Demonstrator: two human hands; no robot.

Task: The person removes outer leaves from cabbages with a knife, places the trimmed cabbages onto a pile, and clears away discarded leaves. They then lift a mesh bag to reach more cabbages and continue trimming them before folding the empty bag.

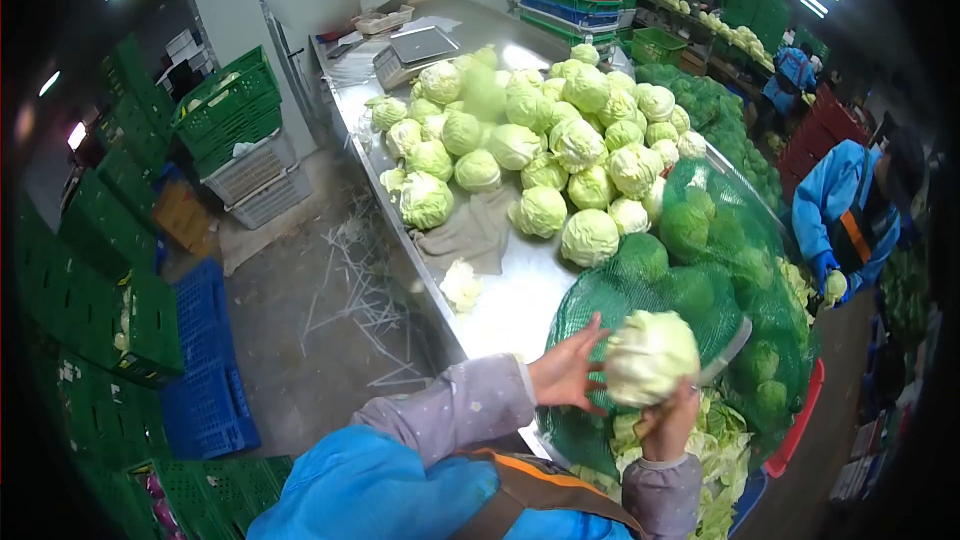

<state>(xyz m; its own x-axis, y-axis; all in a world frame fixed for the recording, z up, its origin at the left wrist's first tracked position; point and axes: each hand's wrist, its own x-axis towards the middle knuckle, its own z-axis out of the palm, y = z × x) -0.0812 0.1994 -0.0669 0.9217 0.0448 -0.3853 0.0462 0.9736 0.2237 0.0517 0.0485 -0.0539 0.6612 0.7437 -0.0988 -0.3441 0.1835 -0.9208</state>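
Note:
A pale green cabbage [652, 358] is up in front of my body, at the near end of the metal table [520, 300]. My right hand [670, 422] holds it from below on its right side. To the cabbage's left, my left hand [572, 370] is open with its fingers spread, close to the leaves. Behind the cabbage lies a green mesh bag [690, 290] with cabbages inside. Loose cabbage leaves [725, 450] lie below my right hand. A big heap of cabbages [578, 145] covers the table's middle.
A grey cloth [470, 230] and a torn leaf [461, 286] lie on the table; a scale [424, 44] stands at its far left. Green crates [228, 110] stand left. A co-worker in blue [850, 202] is at the right, near a red container [798, 420].

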